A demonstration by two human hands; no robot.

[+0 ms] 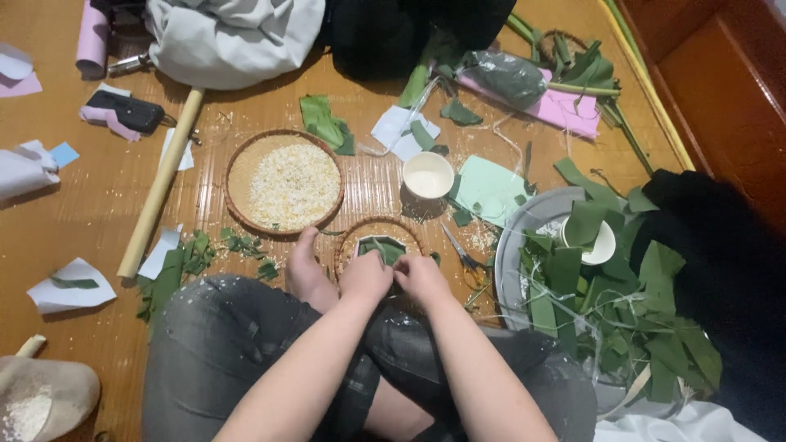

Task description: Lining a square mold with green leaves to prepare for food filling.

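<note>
Left hand (366, 277), right hand (420, 278) closed, apparently gripping green leaf parcel (383, 249) over small basket (354, 237).

From my feed I see warm, fairly dim indoor light falling from above, leaving soft shadows beside the bamboo stick (160, 182) and white cup (428, 174), a faint sheen on the floor mat (385, 176), general softness throughout, and dark cloth (720, 278) swallowing all detail at right.

Left hand (366, 277) and right hand (421, 278) side by side, fingers closed on green leaf wrap (382, 249) over small woven basket (352, 237); rice tray (237, 168) beyond; white cup (428, 175) near; scissors (463, 258) just right; leaf strips heaped on metal tray (524, 214).
</note>
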